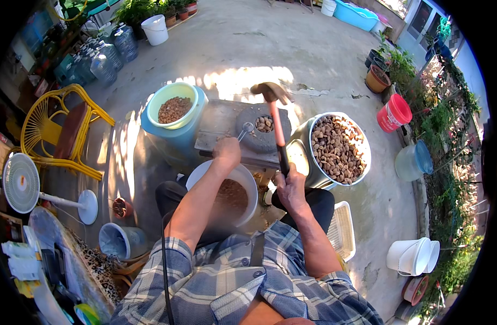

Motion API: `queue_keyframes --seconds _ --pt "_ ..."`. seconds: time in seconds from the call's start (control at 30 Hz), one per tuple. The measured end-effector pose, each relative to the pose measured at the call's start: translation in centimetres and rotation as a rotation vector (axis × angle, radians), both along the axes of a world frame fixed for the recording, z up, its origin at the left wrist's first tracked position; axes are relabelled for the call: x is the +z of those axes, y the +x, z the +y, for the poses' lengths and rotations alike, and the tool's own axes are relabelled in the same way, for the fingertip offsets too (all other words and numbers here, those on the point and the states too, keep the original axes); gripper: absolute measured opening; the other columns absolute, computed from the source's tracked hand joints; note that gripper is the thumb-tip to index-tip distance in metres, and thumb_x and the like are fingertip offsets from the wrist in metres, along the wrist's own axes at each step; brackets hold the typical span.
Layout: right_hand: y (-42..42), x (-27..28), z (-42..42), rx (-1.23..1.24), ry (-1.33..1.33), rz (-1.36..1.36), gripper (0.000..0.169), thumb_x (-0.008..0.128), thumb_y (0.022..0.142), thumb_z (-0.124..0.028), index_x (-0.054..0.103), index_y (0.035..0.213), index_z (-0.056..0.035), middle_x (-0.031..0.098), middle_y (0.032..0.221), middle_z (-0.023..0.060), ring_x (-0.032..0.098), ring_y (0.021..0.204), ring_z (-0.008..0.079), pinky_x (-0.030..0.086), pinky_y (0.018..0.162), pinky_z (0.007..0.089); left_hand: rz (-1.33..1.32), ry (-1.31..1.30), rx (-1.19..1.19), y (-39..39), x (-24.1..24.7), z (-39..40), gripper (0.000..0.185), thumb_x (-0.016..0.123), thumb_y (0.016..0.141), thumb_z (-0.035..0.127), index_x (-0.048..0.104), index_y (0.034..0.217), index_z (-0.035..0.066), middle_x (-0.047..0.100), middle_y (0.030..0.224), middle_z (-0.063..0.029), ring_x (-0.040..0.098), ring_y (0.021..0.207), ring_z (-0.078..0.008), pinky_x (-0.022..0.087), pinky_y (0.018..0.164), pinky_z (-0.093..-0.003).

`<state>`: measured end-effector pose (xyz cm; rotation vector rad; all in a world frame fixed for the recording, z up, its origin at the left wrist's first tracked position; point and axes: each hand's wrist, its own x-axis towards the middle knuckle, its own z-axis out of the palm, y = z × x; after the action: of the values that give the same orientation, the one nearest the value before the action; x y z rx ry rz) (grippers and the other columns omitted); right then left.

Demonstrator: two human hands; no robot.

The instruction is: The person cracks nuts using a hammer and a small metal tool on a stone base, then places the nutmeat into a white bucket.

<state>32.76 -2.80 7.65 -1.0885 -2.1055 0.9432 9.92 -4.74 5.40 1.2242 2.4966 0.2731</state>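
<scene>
My right hand [292, 187] grips the black handle end of a claw hammer [277, 122], its head raised above the right side of a round stone block [248, 140]. Brown nuts or fruit pits [264, 124] lie in the block's hollow. My left hand [227, 152] holds a small metal tool with a ring-shaped end [247, 127], over the block's left edge; whether a nut sits in the ring is unclear. The block rests on a low wooden bench [210, 136]. Between my knees, below my left forearm, a white bucket [251, 199] holds brown bits.
Right of the bench stands a large container [307, 134] heaped with whole pits. A pale green basin [153, 109] with brown kernels sits on a blue container at left. A white plastic basket [341, 231] lies by my right leg. A yellow chair [84, 118] and a fan [21, 183] stand farther left.
</scene>
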Motion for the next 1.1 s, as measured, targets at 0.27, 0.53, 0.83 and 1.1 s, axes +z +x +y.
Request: queue_keyframes --seconds 0.27,0.53,0.83,1.1 --pt "1.4 -0.3 -0.4 -0.040 -0.039 0.024 0.015 0.060 0.083 -0.007 0.052 0.085 0.0059 0.055 0.064 0.0204 0.059 0.059 0.0330 0.046 0.055 0.0408 0.022 0.040 -0.037 -0.5 -0.7 -0.9 0.020 0.058 0.086 0.005 0.073 0.097 0.000 0.070 0.099 -0.0260 0.068 0.097 -0.0415 0.055 0.083 -0.0488" --pt "4.8 -5.2 -0.2 -0.192 -0.154 0.022 0.020 0.062 0.079 -0.012 0.052 0.079 0.0057 0.052 0.058 0.0142 0.055 0.055 0.0218 0.045 0.054 0.0377 0.031 0.071 0.152 -2.7 -2.5 -1.7 0.019 0.058 0.087 0.006 0.074 0.095 0.000 0.070 0.101 -0.0252 0.067 0.099 -0.0416 0.055 0.083 -0.0487" --pt "6.3 -7.1 -0.5 -0.183 -0.545 0.109 0.008 0.054 0.082 -0.007 0.049 0.081 -0.0015 0.048 0.055 0.0045 0.051 0.040 0.0145 0.038 0.034 0.0309 0.041 0.347 0.376 -7.7 -5.4 -5.8 0.025 0.059 0.091 0.020 0.070 0.087 -0.002 0.068 0.092 -0.0260 0.065 0.093 -0.0432 0.051 0.082 -0.0494" --pt "7.6 -13.9 0.9 -0.141 -0.318 0.082 0.007 0.054 0.082 -0.006 0.049 0.081 -0.0011 0.049 0.056 0.0045 0.050 0.040 0.0145 0.040 0.036 0.0305 -0.073 0.523 0.363 -5.0 -8.4 -6.5 0.028 0.061 0.088 0.022 0.067 0.083 -0.005 0.066 0.083 -0.0256 0.064 0.085 -0.0426 0.047 0.078 -0.0504"
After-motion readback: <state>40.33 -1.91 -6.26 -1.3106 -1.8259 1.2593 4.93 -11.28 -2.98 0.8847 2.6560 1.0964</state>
